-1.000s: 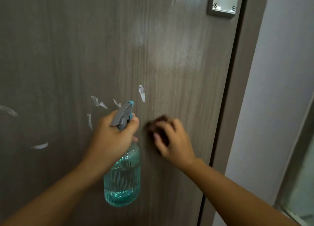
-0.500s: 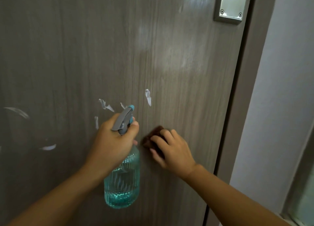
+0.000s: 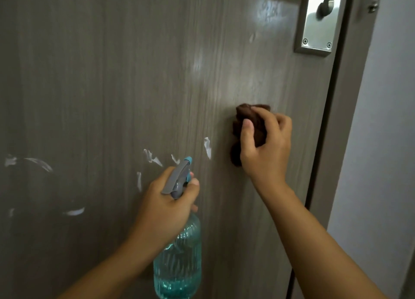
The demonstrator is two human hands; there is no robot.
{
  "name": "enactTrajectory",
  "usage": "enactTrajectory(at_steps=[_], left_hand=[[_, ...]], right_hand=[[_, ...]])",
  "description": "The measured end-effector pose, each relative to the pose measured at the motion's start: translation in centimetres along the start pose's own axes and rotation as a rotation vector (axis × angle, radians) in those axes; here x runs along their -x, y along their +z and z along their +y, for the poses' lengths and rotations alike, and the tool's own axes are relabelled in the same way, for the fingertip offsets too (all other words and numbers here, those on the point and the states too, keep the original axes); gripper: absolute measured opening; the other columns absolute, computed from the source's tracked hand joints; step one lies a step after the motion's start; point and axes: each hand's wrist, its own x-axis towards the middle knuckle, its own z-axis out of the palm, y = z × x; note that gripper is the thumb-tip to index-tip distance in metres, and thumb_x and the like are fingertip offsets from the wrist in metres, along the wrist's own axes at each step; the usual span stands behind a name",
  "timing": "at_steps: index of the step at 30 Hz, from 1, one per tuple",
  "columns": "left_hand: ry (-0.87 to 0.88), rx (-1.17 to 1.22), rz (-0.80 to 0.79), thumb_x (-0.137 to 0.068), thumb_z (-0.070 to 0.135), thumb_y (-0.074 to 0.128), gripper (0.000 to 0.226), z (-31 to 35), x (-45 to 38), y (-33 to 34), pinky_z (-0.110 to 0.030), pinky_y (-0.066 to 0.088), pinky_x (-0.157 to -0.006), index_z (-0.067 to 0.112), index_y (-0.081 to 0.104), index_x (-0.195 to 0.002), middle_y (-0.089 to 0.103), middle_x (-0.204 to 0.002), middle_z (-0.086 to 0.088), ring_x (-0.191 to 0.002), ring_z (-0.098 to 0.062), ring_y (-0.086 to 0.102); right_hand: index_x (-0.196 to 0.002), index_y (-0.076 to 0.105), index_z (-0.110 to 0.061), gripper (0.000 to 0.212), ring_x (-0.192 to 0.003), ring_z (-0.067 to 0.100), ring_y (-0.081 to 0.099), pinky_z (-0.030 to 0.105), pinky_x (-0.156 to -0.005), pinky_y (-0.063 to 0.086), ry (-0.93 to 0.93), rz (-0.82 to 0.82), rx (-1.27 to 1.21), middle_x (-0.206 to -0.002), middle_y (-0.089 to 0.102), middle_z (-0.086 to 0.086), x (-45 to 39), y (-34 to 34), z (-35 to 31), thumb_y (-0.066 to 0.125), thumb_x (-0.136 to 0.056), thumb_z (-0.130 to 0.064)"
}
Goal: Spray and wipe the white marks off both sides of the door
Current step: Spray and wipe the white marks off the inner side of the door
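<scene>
Right hand (image 3: 265, 145) gripping brown cloth (image 3: 247, 128) against door (image 3: 112, 74); left hand (image 3: 166, 206) clutching spray bottle (image 3: 177, 265) below white marks (image 3: 207, 147).

The left hand (image 3: 167, 203) wraps the neck of the spray bottle (image 3: 177, 262), so the trigger and the join between head and body are hidden under its fingers (image 3: 195, 183). The bottle's base is cut off by the bottom edge. Much of the brown cloth (image 3: 243, 123) is covered by the right hand (image 3: 266, 148), and the patch of door (image 3: 112, 74) behind the cloth cannot be seen. Above the cloth, the metal lock plate (image 3: 314, 33) is cut by the top edge. Left of the bottle, the outermost white marks (image 3: 10, 160) are smeared and faint. Both forearms leave the frame at the bottom.
</scene>
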Motion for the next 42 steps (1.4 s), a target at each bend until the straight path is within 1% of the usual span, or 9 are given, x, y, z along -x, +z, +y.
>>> enactTrajectory(at_steps=[2,8,14,20,24,28,34,38,42], left_hand=[[-0.003,0.039,0.01,-0.101,0.018,0.066,0.003,0.1,0.0,-0.1,-0.025,0.053,-0.062,0.019,0.068,-0.098,0.066,-0.079,-0.01,-0.064,-0.02,0.076],[0.004,0.099,0.084,-0.099,0.014,0.068,0.003,-0.2,-0.9,-0.8,-0.03,0.056,-0.064,0.015,0.07,-0.101,0.07,-0.081,-0.012,-0.06,-0.024,0.075],[0.054,0.078,0.131,-0.099,0.013,0.069,0.004,-0.1,-1.3,-1.8,-0.033,0.057,-0.064,0.014,0.068,-0.095,0.07,-0.08,-0.011,-0.06,-0.022,0.075],[0.06,0.059,0.161,-0.098,0.011,0.069,0.012,0.7,-1.3,-3.2,-0.01,0.046,-0.054,0.021,0.069,-0.092,0.071,-0.069,-0.008,-0.056,-0.016,0.073],[0.046,0.065,0.183,-0.098,0.016,0.069,0.006,0.6,-1.9,-3.8,-0.026,0.051,-0.061,0.021,0.069,-0.096,0.073,-0.081,-0.005,-0.06,-0.017,0.075],[0.016,0.024,0.148,-0.099,0.016,0.068,0.003,-0.2,-2.4,-4.1,-0.022,0.051,-0.056,0.016,0.067,-0.096,0.068,-0.078,-0.007,-0.058,-0.018,0.074],[-0.084,-0.082,0.036,-0.099,0.015,0.068,0.007,-1.4,0.1,-5.1,-0.011,0.045,-0.049,0.017,0.066,-0.092,0.067,-0.079,-0.015,-0.06,-0.02,0.073],[-0.104,-0.115,0.02,-0.099,0.016,0.067,0.007,-2.0,2.4,-7.4,-0.011,0.045,-0.048,0.013,0.067,-0.092,0.065,-0.078,-0.024,-0.066,-0.031,0.071],[-0.097,-0.152,0.0,-0.099,0.015,0.067,0.007,-1.9,2.7,-9.2,-0.01,0.046,-0.049,0.015,0.067,-0.093,0.064,-0.078,-0.018,-0.07,-0.031,0.072]], right_hand=[[-0.131,0.065,-0.017,0.034,-0.113,0.024,0.054,0.038,-0.099,0.05,-0.095,-0.059,0.042,-0.125,0.051,0.01,-1.2,1.9,-0.5,0.066,-0.099,-0.031],[-0.12,0.067,-0.011,0.03,-0.1,0.032,0.053,0.041,-0.084,0.048,-0.253,-0.137,0.222,-0.117,0.057,0.013,0.4,4.8,-0.3,0.061,-0.1,-0.032],[-0.112,0.07,-0.015,0.027,-0.085,0.027,0.054,0.042,-0.065,0.05,-0.483,-0.481,0.27,-0.105,0.058,0.005,11.2,2.9,1.7,0.063,-0.099,-0.037],[-0.115,0.069,-0.015,0.029,-0.098,0.029,0.058,0.04,-0.079,0.05,-0.232,-0.238,0.222,-0.11,0.057,0.008,2.6,4.3,-1.0,0.058,-0.1,-0.038],[-0.117,0.069,-0.015,0.03,-0.098,0.026,0.058,0.038,-0.078,0.051,-0.187,-0.105,0.216,-0.111,0.058,0.007,-1.9,5.5,-2.0,0.056,-0.101,-0.038],[-0.111,0.071,-0.012,0.03,-0.088,0.032,0.059,0.045,-0.069,0.05,-0.262,-0.107,0.305,-0.104,0.06,0.011,3.4,5.5,-0.7,0.056,-0.101,-0.036],[-0.108,0.069,-0.015,0.029,-0.074,0.031,0.059,0.036,-0.055,0.049,-0.417,-0.436,0.363,-0.094,0.055,0.009,15.2,2.0,3.0,0.06,-0.096,-0.04],[-0.111,0.068,-0.019,0.03,-0.078,0.03,0.062,0.035,-0.057,0.052,-0.219,-0.396,0.33,-0.101,0.053,0.005,14.4,2.1,2.2,0.058,-0.096,-0.042],[-0.117,0.066,-0.018,0.033,-0.09,0.031,0.06,0.039,-0.078,0.054,0.017,-0.213,0.183,-0.109,0.05,0.006,9.1,4.0,-1.3,0.056,-0.097,-0.043]])
